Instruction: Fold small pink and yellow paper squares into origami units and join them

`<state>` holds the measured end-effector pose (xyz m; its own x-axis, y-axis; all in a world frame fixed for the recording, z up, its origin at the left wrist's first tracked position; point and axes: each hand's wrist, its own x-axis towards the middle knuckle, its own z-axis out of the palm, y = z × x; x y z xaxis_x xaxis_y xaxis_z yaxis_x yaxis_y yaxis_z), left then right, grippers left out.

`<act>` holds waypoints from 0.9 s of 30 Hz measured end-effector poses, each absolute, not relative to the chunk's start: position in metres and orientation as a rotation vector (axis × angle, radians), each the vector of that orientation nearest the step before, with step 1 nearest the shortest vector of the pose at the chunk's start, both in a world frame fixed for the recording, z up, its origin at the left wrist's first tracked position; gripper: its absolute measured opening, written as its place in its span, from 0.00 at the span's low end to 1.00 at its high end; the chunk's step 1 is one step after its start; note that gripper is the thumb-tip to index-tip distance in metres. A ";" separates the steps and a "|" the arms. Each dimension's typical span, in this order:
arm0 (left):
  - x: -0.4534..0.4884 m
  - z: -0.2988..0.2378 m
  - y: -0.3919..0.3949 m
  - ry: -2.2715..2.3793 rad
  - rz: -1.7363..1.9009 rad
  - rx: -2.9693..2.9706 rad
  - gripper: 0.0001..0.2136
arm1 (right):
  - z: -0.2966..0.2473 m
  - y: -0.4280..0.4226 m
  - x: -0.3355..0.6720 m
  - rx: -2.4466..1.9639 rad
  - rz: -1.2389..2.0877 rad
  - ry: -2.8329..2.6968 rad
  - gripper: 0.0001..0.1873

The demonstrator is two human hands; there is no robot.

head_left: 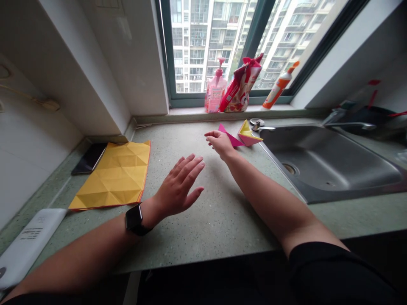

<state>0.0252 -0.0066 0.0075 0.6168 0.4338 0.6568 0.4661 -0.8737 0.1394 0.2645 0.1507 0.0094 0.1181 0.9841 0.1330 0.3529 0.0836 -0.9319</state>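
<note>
My left hand point(179, 186) hovers over the middle of the green speckled counter point(210, 212), fingers stretched out and together, holding nothing; a black watch sits on that wrist. My right hand point(219, 142) reaches further back, fingers loosely curled, touching or just next to a folded pink and yellow paper shape point(243, 136) that lies at the sink's left rim. Whether the fingers grip the paper I cannot tell. A creased yellow paper sheet point(119, 176) lies flat to the left of my left hand.
A steel sink point(327, 161) fills the right side. On the windowsill stand a pink pump bottle point(215, 91), a red and white bag point(241, 87) and an orange bottle point(280, 87). A dark phone point(89, 157) lies beside the yellow sheet; a white flat device point(30, 243) at left.
</note>
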 end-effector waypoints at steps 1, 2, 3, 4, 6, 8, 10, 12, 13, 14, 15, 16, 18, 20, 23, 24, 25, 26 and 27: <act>0.025 0.007 -0.007 -0.788 -1.110 -2.774 0.37 | 0.009 0.148 0.257 -1.424 0.854 -1.423 0.13; 0.024 0.005 -0.007 -0.808 -1.097 -2.769 0.35 | 0.008 0.145 0.250 -1.410 0.873 -1.448 0.13; 0.022 0.002 -0.006 -0.832 -1.071 -2.774 0.32 | 0.006 0.142 0.244 -1.397 0.891 -1.474 0.13; 0.020 -0.001 -0.005 -0.866 -1.033 -2.787 0.28 | 0.004 0.139 0.239 -1.387 0.905 -1.499 0.13; 0.014 -0.006 -0.002 -0.962 -0.936 -2.837 0.18 | -0.003 0.132 0.233 -1.376 0.925 -1.545 0.13; 0.011 -0.008 0.001 -1.063 -0.856 -2.872 0.12 | -0.011 0.125 0.230 -1.373 0.930 -1.594 0.13; 0.009 -0.006 0.003 -1.132 -0.779 -2.872 0.16 | -0.018 0.120 0.229 -1.364 0.913 -1.651 0.12; 0.007 -0.001 0.004 -1.195 -0.682 -2.854 0.21 | -0.023 0.117 0.229 -1.351 0.885 -1.712 0.11; 0.006 0.003 0.005 -1.256 -0.635 -2.835 0.22 | -0.024 0.115 0.228 -1.346 0.868 -1.742 0.11; 0.003 0.006 0.005 -1.342 -0.595 -2.806 0.21 | -0.025 0.114 0.228 -1.343 0.850 -1.769 0.10; -0.001 0.011 0.006 -1.445 -0.568 -2.763 0.20 | -0.026 0.113 0.228 -1.343 0.830 -1.795 0.10; -0.007 0.015 0.008 -1.557 -0.552 -2.705 0.19 | -0.026 0.113 0.228 -1.344 0.808 -1.819 0.10; -0.020 0.024 0.012 -1.718 -0.560 -2.586 0.17 | -0.026 0.113 0.229 -1.351 0.761 -1.857 0.10; -0.034 0.033 0.017 -1.782 -0.599 -2.494 0.15 | -0.024 0.116 0.234 -1.359 0.707 -1.882 0.10; -0.049 0.041 0.022 -1.803 -0.576 -2.393 0.15 | -0.015 0.128 0.255 -1.411 0.445 -1.922 0.13; -0.052 0.042 0.024 -1.802 -0.554 -2.376 0.15 | -0.011 0.133 0.265 -1.457 0.288 -1.914 0.14; -0.054 0.042 0.024 -1.800 -0.528 -2.366 0.16 | -0.007 0.138 0.278 -1.514 0.157 -1.878 0.15; -0.055 0.043 0.025 -1.798 -0.503 -2.361 0.16 | -0.003 0.143 0.290 -1.591 0.049 -1.824 0.16; -0.056 0.043 0.025 -1.799 -0.477 -2.359 0.17 | -0.001 0.147 0.303 -1.679 -0.040 -1.764 0.18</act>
<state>-0.0558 0.0251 0.0430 0.2363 0.9138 0.3303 0.9573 -0.2772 0.0819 0.3031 0.1468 -0.0006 0.0755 0.8687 0.4895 0.8899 0.1627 -0.4261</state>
